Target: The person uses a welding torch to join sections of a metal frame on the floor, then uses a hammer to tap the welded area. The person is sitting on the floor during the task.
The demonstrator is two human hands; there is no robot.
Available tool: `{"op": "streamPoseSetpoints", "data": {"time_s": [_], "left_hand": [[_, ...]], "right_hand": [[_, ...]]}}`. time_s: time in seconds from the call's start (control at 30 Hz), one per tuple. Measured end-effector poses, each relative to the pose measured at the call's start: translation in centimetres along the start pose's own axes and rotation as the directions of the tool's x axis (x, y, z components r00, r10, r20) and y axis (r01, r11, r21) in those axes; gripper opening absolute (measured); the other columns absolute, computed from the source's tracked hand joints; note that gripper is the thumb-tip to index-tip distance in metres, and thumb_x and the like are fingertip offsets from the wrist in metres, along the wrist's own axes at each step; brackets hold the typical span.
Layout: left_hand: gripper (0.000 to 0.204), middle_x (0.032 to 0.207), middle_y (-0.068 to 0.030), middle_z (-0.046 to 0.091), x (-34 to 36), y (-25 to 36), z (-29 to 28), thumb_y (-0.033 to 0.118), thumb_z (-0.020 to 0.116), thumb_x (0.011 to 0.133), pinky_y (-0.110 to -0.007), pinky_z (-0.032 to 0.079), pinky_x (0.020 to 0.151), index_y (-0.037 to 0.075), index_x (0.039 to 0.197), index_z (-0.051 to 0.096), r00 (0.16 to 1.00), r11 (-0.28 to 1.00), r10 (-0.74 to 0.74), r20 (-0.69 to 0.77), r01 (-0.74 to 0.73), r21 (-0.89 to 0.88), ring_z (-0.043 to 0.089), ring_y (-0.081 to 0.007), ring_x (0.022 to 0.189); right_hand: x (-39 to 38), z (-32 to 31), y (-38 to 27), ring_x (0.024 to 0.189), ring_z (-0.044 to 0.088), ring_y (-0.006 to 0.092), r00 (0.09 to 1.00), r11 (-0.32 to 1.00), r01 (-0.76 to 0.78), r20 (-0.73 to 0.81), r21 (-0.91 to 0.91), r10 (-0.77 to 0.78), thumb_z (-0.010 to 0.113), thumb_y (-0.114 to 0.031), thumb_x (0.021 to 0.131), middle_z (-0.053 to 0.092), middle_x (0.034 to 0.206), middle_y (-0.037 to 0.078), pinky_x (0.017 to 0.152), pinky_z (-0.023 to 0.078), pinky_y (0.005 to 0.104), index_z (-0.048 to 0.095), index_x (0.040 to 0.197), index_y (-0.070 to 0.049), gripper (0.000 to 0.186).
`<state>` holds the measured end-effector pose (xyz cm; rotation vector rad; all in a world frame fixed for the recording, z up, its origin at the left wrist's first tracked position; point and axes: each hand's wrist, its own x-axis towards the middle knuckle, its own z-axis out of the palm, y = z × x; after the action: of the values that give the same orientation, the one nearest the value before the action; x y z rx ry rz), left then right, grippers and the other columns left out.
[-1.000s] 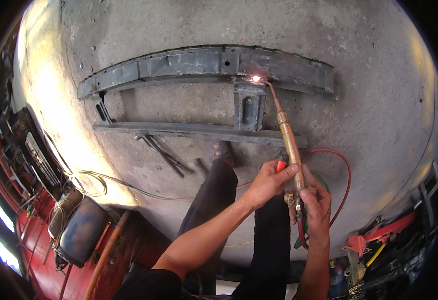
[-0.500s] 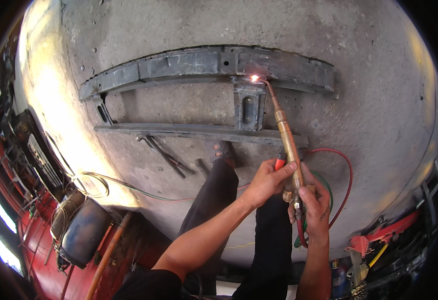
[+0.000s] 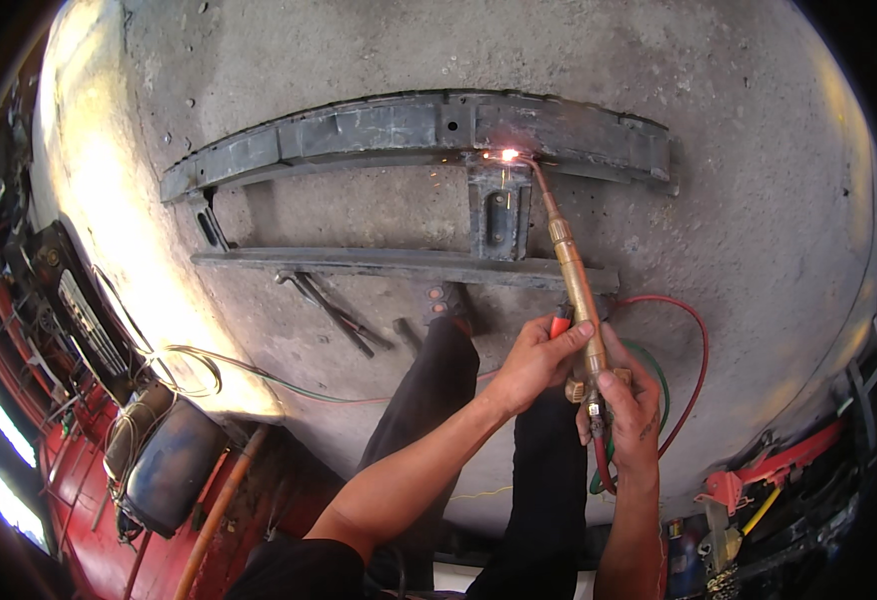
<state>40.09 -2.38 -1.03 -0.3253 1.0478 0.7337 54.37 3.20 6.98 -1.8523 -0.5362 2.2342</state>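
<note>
A brass cutting torch (image 3: 574,270) with a bent copper tip angles up from my hands. Its glowing flame (image 3: 509,155) meets the joint between a curved grey metal beam (image 3: 359,135) and an upright bracket (image 3: 499,210). My left hand (image 3: 539,365) is closed, thumb on the torch barrel, with a small red object (image 3: 560,323) in its fingers. My right hand (image 3: 631,410) grips the torch's rear body by the valve knobs. Red and green hoses (image 3: 694,340) trail from below it. A straight lower rail (image 3: 349,260) joins the bracket's foot, lying on the concrete floor (image 3: 759,170).
Tongs or bars (image 3: 334,315) lie below the rail, near my foot (image 3: 444,300). At left are coiled hoses (image 3: 189,365), a dark grille part (image 3: 84,310), a dark rounded tank (image 3: 174,460) and red metal (image 3: 84,510). Red and black metal parts (image 3: 759,470) crowd the lower right.
Sparks now fall from the flame over the bracket, and the glow has spread a little. The torch tip has crept slightly left along the joint. My grip is unchanged.
</note>
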Motion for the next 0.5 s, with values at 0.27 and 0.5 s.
{"op": "streamPoseSetpoints", "data": {"time_s": [0.27,0.5], "left_hand": [[0.025,0.069,0.0061,0.052,0.10,-0.13,0.01,0.030,0.066,0.102,-0.023,0.024,0.045,0.006,0.099,0.062,1.000,1.000,-0.006,0.010,0.006,0.004,0.037,-0.0010,0.051],[0.025,0.070,0.0062,0.051,0.08,-0.20,-0.16,0.031,0.065,0.102,-0.023,0.024,0.044,0.005,0.100,0.062,1.000,1.000,0.006,-0.007,-0.006,-0.010,0.036,-0.0013,0.051]], "right_hand": [[-0.16,0.03,0.31,0.050,0.060,0.0143,1.000,1.000,0.006,-0.008,0.021,-0.006,0.055,-0.014,0.098,0.070,0.080,0.014,0.043,0.049,0.0266,0.043,0.152,0.001,0.058],[-0.04,0.06,0.50,0.051,0.061,0.0137,1.000,1.000,0.012,-0.001,-0.004,-0.012,0.056,-0.017,0.099,0.070,0.081,0.014,0.043,0.049,0.0264,0.044,0.151,0.002,0.056]]}}
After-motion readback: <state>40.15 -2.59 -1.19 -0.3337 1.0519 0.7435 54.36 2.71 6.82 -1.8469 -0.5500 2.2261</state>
